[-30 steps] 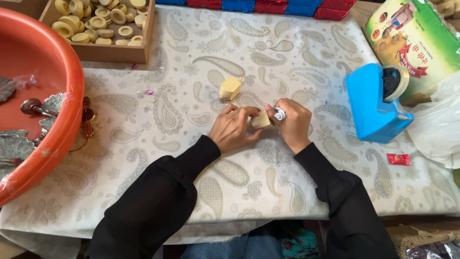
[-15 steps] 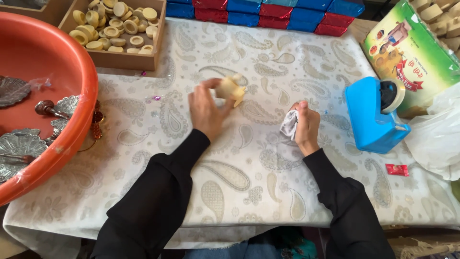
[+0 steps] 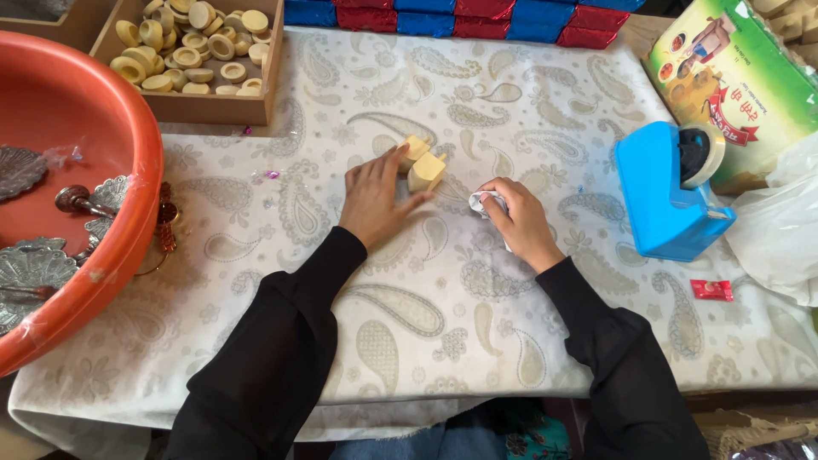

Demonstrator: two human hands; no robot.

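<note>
Left hand (image 3: 372,200) lies flat on the bench (image 3: 443,290), fingers together, touching two pale yellow blocks (image 3: 419,162). Right hand (image 3: 520,223) fingers are clamped on crumpled silver wrapper (image 3: 482,203).

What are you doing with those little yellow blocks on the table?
A person in black sleeves sits at a table with a paisley cloth. The left hand rests on two small cream blocks lying side by side on the cloth. The right hand is closed around a crumpled bit of white wrapper. A blue tape dispenser stands to the right, a box of round cream pieces sits at the top left, and an orange tub holds silvery things.
</note>
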